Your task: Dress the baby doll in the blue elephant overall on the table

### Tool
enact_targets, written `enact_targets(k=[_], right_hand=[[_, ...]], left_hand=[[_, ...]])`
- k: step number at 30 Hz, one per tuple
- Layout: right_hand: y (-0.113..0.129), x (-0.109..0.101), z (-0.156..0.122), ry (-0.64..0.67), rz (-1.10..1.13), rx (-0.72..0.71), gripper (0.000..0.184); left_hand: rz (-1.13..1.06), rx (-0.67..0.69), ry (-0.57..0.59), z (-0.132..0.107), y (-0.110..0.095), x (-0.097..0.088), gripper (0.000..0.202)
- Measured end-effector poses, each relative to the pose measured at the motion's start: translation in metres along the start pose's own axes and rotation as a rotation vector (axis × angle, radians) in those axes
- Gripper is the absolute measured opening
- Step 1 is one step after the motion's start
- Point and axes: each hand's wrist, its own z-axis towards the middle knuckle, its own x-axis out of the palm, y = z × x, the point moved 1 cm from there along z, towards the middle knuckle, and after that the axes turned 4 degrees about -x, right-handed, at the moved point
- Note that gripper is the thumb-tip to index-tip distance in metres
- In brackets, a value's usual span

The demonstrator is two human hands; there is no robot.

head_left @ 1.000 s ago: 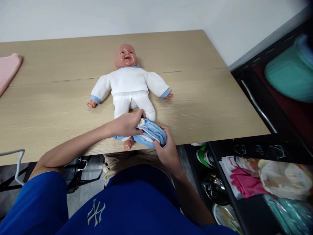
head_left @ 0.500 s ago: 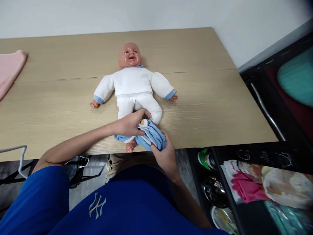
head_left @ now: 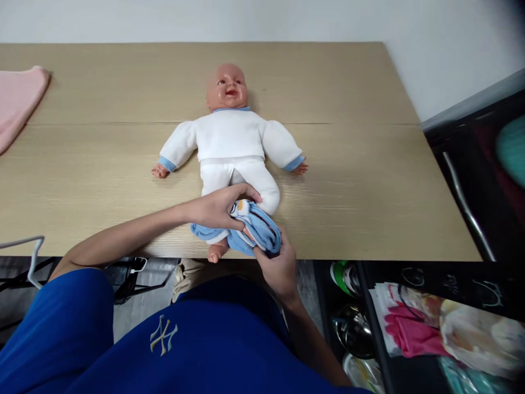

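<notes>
A baby doll (head_left: 230, 137) in a white top and white trousers lies on its back on the wooden table (head_left: 369, 180), head away from me. A bunched light-blue garment (head_left: 256, 230) sits around its lower legs at the table's near edge. My left hand (head_left: 219, 208) is closed on the garment's upper edge, by the doll's leg. My right hand (head_left: 279, 265) grips the garment's lower right side from beneath. One bare doll foot (head_left: 214, 253) pokes out below the blue cloth.
A pink cloth (head_left: 18, 98) lies at the table's far left. A white hanger (head_left: 30, 260) shows at the left edge. To the right stands a dark rack (head_left: 459, 284) with bags and a pink item (head_left: 410, 325); bowls sit below it.
Both hands stay on the blue garment, which has bunched slightly closer around the doll's legs. The view has shifted left, so the doll sits a little further right in the frame.
</notes>
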Motion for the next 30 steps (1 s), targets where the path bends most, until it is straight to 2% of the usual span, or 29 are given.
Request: enact_targets(k=[4, 11, 17, 22, 30], right_hand=[[-0.007, -0.003, 0.001, 0.009, -0.01, -0.084, 0.054], [-0.008, -0.004, 0.001, 0.019, -0.023, -0.173, 0.046], [-0.007, -0.017, 0.008, 0.031, -0.135, -0.438, 0.045], [-0.008, -0.034, 0.027, 0.163, -0.231, -0.661, 0.048], [-0.004, -0.04, 0.037, 0.255, -0.131, -0.542, 0.047]], left_hand=[[-0.065, -0.005, 0.045, 0.0, -0.001, 0.0, 0.068], [-0.078, -0.018, 0.067, -0.001, -0.006, -0.004, 0.066], [-0.091, 0.016, 0.034, -0.001, -0.005, -0.003, 0.057], [-0.126, -0.006, 0.055, 0.003, 0.006, -0.003, 0.056], [-0.15, 0.023, 0.044, 0.004, 0.008, -0.003, 0.054]])
